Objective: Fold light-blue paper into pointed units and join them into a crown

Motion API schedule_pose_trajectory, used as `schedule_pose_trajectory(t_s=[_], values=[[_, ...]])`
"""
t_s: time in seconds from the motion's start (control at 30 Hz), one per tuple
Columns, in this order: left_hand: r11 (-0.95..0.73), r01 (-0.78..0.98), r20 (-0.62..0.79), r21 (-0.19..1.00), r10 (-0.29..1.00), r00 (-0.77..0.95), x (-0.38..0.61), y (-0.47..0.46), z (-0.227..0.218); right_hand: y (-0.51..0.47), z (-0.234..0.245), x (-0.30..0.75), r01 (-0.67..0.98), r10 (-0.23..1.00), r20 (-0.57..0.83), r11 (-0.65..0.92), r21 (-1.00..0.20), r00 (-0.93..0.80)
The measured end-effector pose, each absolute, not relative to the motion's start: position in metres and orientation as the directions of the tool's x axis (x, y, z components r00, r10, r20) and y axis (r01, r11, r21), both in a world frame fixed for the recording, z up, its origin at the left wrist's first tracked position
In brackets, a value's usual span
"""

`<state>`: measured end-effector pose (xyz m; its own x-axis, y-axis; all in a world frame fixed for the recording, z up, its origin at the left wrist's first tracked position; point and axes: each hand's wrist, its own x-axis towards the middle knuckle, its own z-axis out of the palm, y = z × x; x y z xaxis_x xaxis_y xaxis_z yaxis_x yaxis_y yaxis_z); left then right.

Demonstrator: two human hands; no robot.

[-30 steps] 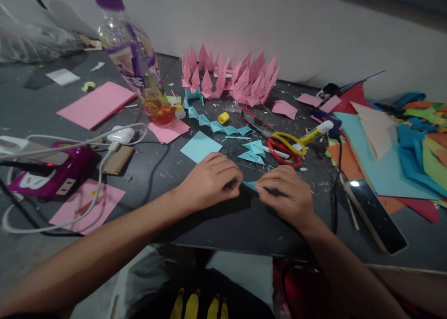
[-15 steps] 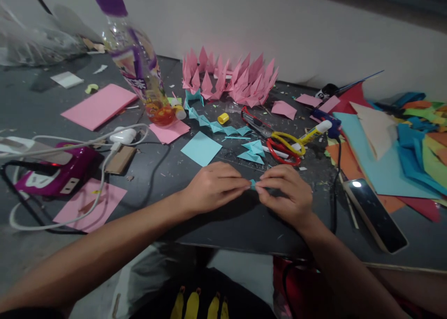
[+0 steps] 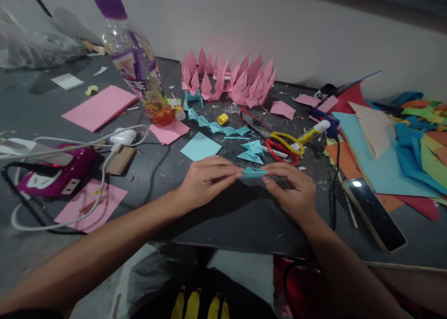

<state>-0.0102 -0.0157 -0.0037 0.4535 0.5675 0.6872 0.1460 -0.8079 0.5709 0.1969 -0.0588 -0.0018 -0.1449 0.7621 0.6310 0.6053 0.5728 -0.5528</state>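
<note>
A small folded piece of blue paper [image 3: 253, 173] is pinched between my two hands, just above the dark table. My left hand [image 3: 209, 179] grips its left end with thumb and fingers. At its right end, my right hand [image 3: 293, 186] holds it the same way. Right behind my hands lie a flat blue paper square [image 3: 200, 146] and some folded blue paper pieces [image 3: 252, 152]. A zigzag chain of folded blue paper [image 3: 216, 125] curves behind these. Beyond it stands a ring of pointed pink paper pieces [image 3: 226, 79].
Scissors [image 3: 284, 146] and a glue stick [image 3: 314, 132] lie behind my right hand. On the right are a phone [image 3: 375, 215] and coloured paper sheets [image 3: 391, 170]. A bottle [image 3: 139, 67], pink paper [image 3: 99, 107] and a purple charger with cables [image 3: 57, 170] occupy the left.
Both hands have risen slightly away from me and moved a little apart at the fingertips. More of the folded blue paper now shows between them.
</note>
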Motion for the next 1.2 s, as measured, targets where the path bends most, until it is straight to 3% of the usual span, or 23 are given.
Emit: schedule_pose_trajectory(t_s=[0.13,0.23,0.3,0.47,0.57,0.67,0.8,0.93,1.03,1.2], values=[[-0.834,0.272,0.689,0.48,0.55,0.473,-0.006,-0.017,-0.006,-0.057,0.0,0.193,0.641,0.733,0.641,0.607,-0.469,-0.225],[-0.894,0.314,0.741,0.32,0.443,0.504,-0.002,-0.017,-0.009,-0.056,-0.001,0.19,0.657,0.662,0.653,0.682,-0.321,-0.368],[-0.918,0.284,0.76,0.278,0.391,0.52,-0.001,-0.017,-0.011,-0.055,-0.002,0.188,0.656,0.636,0.654,0.704,-0.273,-0.411],[-0.859,0.126,0.706,0.496,0.483,0.517,-0.002,-0.019,-0.007,-0.057,-0.003,0.188,0.634,0.677,0.663,0.672,-0.383,-0.318],[-0.8,0.139,0.645,0.584,0.561,0.519,-0.002,-0.02,-0.004,-0.058,-0.001,0.189,0.611,0.676,0.682,0.673,-0.417,-0.279],[-0.813,0.179,0.643,0.554,0.554,0.529,-0.001,-0.021,-0.004,-0.058,-0.001,0.189,0.612,0.649,0.695,0.696,-0.377,-0.31],[-0.89,0.189,0.707,0.415,0.446,0.549,0.001,-0.019,-0.008,-0.057,-0.001,0.188,0.603,0.607,0.686,0.739,-0.301,-0.402],[-0.916,0.219,0.738,0.335,0.4,0.544,0.001,-0.015,-0.009,-0.057,0.0,0.188,0.596,0.601,0.687,0.746,-0.297,-0.409],[-0.906,0.233,0.747,0.354,0.424,0.512,-0.004,-0.012,-0.006,-0.058,0.002,0.191,0.598,0.616,0.716,0.722,-0.347,-0.328],[-0.852,0.206,0.713,0.482,0.518,0.473,-0.01,-0.014,-0.001,-0.059,0.002,0.192,0.577,0.629,0.717,0.719,-0.389,-0.3]])
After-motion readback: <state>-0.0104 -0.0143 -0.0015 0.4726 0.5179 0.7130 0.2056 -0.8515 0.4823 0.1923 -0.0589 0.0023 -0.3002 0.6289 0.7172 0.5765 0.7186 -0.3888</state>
